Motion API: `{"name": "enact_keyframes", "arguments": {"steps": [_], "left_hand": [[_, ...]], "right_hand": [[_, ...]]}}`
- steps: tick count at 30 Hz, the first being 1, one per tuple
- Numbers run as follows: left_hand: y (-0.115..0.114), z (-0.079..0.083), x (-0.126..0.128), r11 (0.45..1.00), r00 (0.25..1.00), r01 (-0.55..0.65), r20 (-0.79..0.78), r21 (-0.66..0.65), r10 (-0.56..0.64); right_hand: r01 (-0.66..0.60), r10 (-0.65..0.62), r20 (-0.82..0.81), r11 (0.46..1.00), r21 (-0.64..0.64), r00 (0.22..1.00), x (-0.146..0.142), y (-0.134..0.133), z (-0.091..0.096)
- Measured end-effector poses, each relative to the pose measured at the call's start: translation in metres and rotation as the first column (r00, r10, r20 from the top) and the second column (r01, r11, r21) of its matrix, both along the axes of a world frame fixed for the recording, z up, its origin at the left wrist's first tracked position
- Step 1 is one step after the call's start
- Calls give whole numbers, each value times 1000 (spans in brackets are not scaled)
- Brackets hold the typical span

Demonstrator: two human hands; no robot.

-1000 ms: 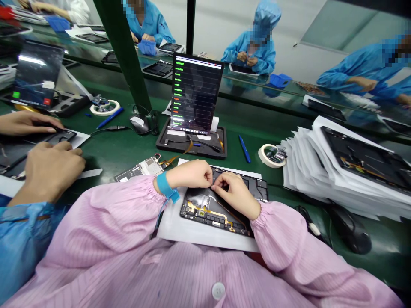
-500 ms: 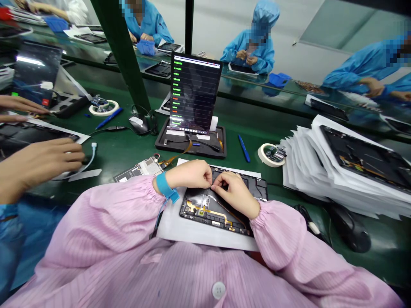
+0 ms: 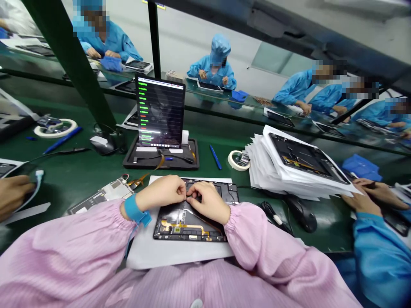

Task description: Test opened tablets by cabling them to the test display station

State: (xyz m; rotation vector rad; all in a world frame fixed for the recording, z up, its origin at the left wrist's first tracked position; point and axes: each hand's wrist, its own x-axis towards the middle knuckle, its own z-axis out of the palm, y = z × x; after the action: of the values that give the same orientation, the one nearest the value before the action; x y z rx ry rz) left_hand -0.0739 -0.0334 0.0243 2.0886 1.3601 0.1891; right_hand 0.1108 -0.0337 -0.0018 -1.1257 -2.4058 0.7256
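An opened black tablet chassis with a gold flex cable lies on a white sheet in front of me. My left hand, blue strap at the wrist, and my right hand meet over the chassis's upper middle, both with fingertips pinched on a small part too small to name. A circuit board with a flex cable lies left of my left hand.
A lit tablet stands in a black tray. A stack of white sheets topped by a chassis, tape roll, blue pen and black mouse lie right. Co-workers' hands show at far left and right.
The view has swung right and up, so everything sits further left. My hands stay pinched at the same spot on the chassis. The left co-worker's hand now holds a white cable.
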Motion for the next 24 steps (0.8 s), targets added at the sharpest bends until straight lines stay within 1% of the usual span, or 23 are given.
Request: {"name": "enact_keyframes", "arguments": {"steps": [5,7,8,9,10,11,12,13,14,15,16,17,19,21,22,23,24], "left_hand": [[-6,5,2,994,999,14,-45,108,-9],[-3,10,0,993,998,50,-51,111,-45],[1,13,-2,991,998,60,-19,116,-58],[6,16,-4,987,999,24,25,159,-28],[12,18,-6,970,996,-65,74,236,48],[20,20,-9,920,979,-198,121,339,166],[29,20,-11,822,937,-349,165,450,307],[40,18,-14,693,876,-472,200,545,439],[51,16,-16,574,815,-542,217,614,537],[62,12,-18,497,775,-563,214,660,594],[73,9,-20,462,759,-557,197,690,621],[82,8,-22,455,756,-543,175,706,631],[91,9,-20,466,757,-524,138,713,639],[86,18,-8,475,751,-527,126,705,648],[79,23,3,494,762,-521,117,696,637],[70,27,15,536,790,-497,99,682,605],[59,30,29,616,840,-443,60,652,540]], "right_hand": [[-43,44,-43,999,31,998,2,2,-2],[-48,49,-38,998,31,998,3,7,-5],[-51,52,-32,998,31,998,3,10,-7],[-58,59,-28,998,30,998,4,12,-9],[-68,68,-29,997,28,997,4,14,-10],[-75,76,-32,997,26,997,5,15,-10],[-80,80,-35,997,22,996,6,15,-10],[-81,81,-35,997,16,996,6,15,-10],[-78,79,-33,997,11,996,7,14,-10],[-72,72,-29,997,10,997,7,13,-10],[-66,66,-25,998,10,997,7,13,-11],[-62,62,-23,998,12,998,6,13,-11],[-64,65,-14,998,15,998,4,13,-11],[-79,79,15,997,15,997,3,12,-6],[-90,89,45,996,20,995,4,10,0],[-103,100,89,994,34,991,7,8,8],[-116,107,141,991,60,984,13,6,20]]}}
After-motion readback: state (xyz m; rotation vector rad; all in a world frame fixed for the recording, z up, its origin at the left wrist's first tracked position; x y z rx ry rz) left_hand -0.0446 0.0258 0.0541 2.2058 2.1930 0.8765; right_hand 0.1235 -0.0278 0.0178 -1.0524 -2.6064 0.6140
